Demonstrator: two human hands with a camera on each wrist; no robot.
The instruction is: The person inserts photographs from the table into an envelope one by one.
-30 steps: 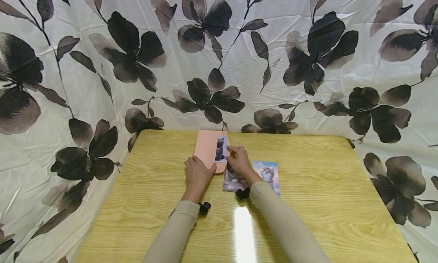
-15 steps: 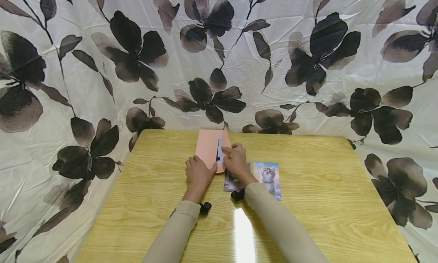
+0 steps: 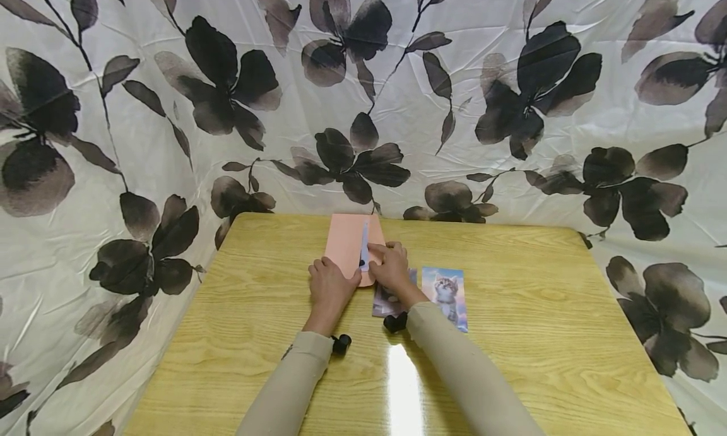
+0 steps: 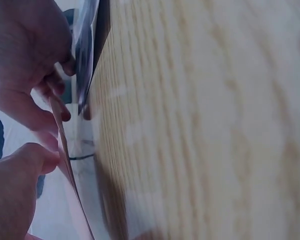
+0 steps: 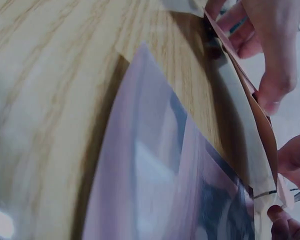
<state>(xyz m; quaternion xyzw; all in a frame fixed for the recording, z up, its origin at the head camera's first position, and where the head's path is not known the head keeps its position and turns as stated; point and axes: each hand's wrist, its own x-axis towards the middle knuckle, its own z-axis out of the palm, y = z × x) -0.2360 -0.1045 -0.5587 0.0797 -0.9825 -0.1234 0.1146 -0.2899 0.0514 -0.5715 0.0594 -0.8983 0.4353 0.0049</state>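
Note:
A pink envelope (image 3: 344, 240) lies upright near the table's far edge, its open side facing right. A narrow strip of a cat photo card (image 3: 364, 241) shows at the opening; the rest is inside. My left hand (image 3: 331, 290) holds the envelope's lower left, thumb near the bottom of the opening. At the card's exposed right edge are the thumb and index finger of my right hand (image 3: 392, 265), over the flap. In the left wrist view, the left thumb (image 4: 46, 157) lies against the envelope. Partly under my right forearm lies another photo card (image 3: 388, 302).
To the right a card with a kitten on a pastel sky (image 3: 445, 291) lies flat, partly covered by the right sleeve (image 3: 454, 354). The wood-grain table (image 3: 534, 284) extends around them. A flowered cloth (image 3: 431, 127) hangs behind the table.
The cat card has slid left into the envelope, from a wide visible part to a narrow strip. My right hand moved left with it, then stayed nearly still. My left hand held its place.

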